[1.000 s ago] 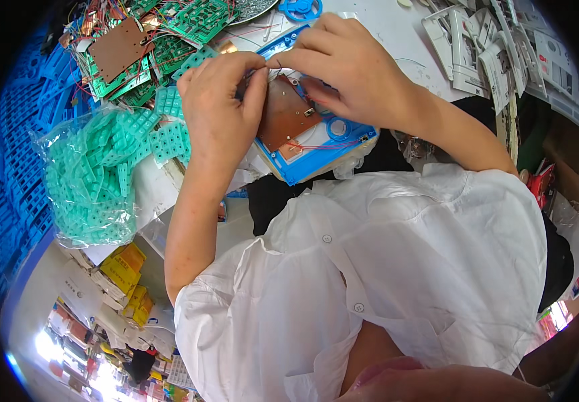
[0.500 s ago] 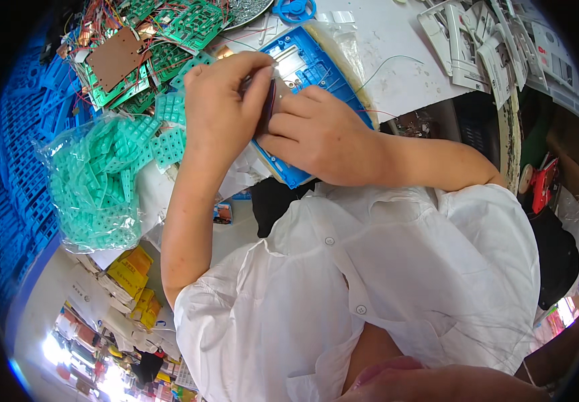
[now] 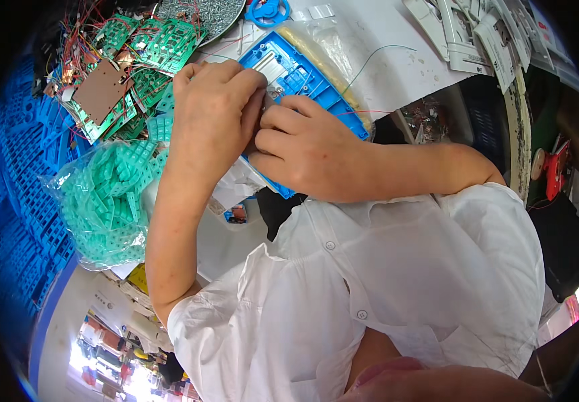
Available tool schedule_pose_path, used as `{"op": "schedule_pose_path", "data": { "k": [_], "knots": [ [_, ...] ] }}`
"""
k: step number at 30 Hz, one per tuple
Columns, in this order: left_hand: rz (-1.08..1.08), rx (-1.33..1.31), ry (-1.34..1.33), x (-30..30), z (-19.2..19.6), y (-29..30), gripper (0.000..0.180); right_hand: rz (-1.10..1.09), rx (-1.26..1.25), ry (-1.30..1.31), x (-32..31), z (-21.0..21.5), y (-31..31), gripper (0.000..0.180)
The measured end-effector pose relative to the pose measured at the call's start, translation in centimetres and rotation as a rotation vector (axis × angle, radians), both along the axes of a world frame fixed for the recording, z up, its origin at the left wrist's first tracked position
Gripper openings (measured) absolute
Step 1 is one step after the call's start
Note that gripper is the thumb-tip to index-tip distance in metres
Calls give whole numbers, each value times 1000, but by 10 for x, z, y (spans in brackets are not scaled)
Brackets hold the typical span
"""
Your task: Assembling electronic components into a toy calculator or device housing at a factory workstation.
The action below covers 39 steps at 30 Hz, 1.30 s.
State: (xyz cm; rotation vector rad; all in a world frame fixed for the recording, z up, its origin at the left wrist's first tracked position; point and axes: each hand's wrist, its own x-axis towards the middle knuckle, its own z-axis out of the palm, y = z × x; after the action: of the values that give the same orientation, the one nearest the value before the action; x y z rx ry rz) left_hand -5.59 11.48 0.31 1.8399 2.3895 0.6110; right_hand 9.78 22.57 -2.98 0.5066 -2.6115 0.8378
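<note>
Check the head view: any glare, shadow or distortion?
Head view: bright patch at lower left blown out; glints on the keypad bag; shadow between left hand and right hand hides detail; blue parts along the left rim dark, bowed by the fisheye.

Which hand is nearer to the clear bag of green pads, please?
Left. The left hand is above and to the right of the bag in the picture; the right hand is farther right, over the blue case.
</note>
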Motion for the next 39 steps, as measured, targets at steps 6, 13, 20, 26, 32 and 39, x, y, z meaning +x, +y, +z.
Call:
{"op": "schedule_pose_path", "data": {
  "k": [6, 13, 20, 26, 32, 39],
  "knots": [
    [-114, -160, 126, -3, 14, 11, 5, -100, -105, 80, 17, 13, 1, 16],
    [-287, -410, 214, -5, 20, 44, 6, -178, -53, -77, 42, 39, 46, 25],
    [-374, -629, 318, 18, 32, 62, 16, -209, -43, -141, 46, 55, 69, 46],
    [-343, -740, 330, 25, 35, 68, 20, -172, 45, -88, 40, 60, 80, 43],
    [64, -822, 204, -12, 28, 63, 21, -156, -44, -128, 29, 52, 78, 42],
    [-142, -843, -13, -31, 46, 71, 17, -135, 70, -101, 1, 15, 66, 36]
  ]
}}
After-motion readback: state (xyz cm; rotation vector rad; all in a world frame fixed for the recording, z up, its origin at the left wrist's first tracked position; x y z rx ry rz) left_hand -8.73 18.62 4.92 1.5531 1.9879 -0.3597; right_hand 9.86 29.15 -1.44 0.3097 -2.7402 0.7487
